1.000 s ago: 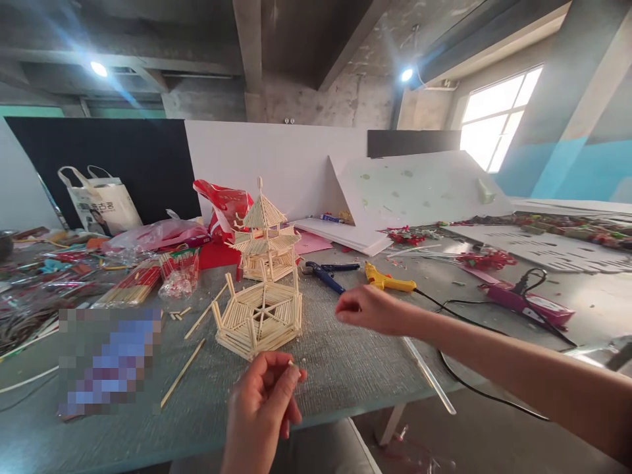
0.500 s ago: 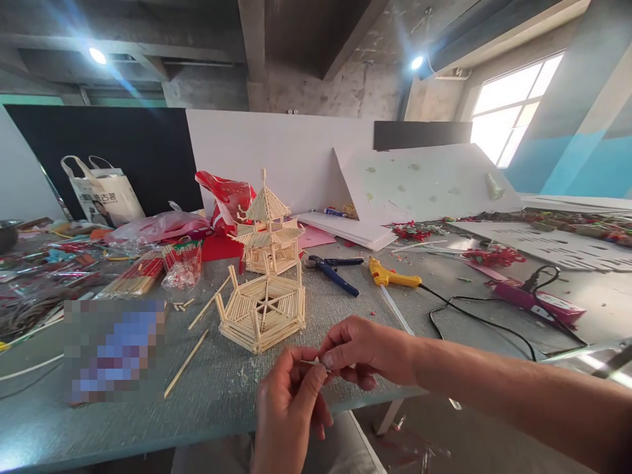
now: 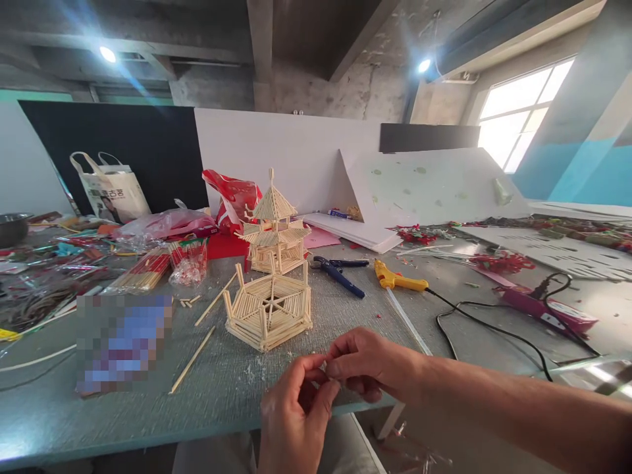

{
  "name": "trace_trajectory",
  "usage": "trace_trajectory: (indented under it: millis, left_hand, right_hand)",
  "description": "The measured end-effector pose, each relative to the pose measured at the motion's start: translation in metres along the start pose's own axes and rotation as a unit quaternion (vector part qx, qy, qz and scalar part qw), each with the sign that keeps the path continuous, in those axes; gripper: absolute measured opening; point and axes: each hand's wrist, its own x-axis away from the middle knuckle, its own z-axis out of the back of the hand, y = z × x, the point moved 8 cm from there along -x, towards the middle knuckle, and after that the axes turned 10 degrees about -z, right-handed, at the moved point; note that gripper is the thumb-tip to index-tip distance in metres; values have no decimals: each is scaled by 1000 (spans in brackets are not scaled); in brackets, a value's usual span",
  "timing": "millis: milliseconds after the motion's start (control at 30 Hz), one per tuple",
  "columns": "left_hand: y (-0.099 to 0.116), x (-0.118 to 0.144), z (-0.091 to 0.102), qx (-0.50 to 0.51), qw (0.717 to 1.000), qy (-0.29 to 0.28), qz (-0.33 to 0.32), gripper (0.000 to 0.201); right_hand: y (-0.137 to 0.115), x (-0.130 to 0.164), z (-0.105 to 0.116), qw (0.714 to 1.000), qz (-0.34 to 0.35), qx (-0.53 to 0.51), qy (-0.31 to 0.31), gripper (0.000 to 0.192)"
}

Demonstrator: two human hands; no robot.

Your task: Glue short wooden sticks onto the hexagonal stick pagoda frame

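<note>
Both hands are meeting at lower centre of the frame, just over the near edge of the table [image 3: 207,408]. The left hand [image 3: 296,411] and right hand [image 3: 368,365] are pinching together, fingertips touching, on a tiny piece [image 3: 323,368] that is almost wholly hidden; it is too small to identify, probably a short stick offcut. Both grips are narrow, thumb against forefinger. The hexagonal base [image 3: 269,313] is sitting just above the hands, apart from them, with the 2-tier pagoda [image 3: 274,227] directly behind it. Judgement: the pinch is best kept low over the table so a dropped piece is landing on the surface, not the floor, and the wrists kept clear of the base, whose upright posts look fragile. Cutters [image 3: 338,273] and glue gun [image 3: 395,280] are lying right of the models, the gun's cord trailing right. Loose sticks [image 3: 195,359] are lying at left of the base. Writing: the tote bag [image 3: 111,191] at upper left is bearing dark print, not legible. A pixelated patch at lower left is unreadable.
</note>
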Motion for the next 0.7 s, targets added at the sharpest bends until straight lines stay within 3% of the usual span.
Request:
trace_trajectory:
  millis: [133,267,400,533,700]
  left_hand:
    - [3,3,20,-39,995,67,-59,23]
    - [4,3,49,-60,991,103,-63,21]
    - [-3,2,72,-64,992,101,-35,23]
    - [-13,7,91,-34,986,162,-3,22]
    - [-13,9,95,-9,984,179,-5,19]
  right_hand:
    - [-10,-22,37,998,-3,7,64,17]
    - [-25,-51,59,999,-30,13,25,25]
    - [-32,-64,55,996,-73,21,-42,28]
    - [-33,-66,43,991,-100,27,-88,27]
    - [-32,-68,40,987,-121,34,-103,27]
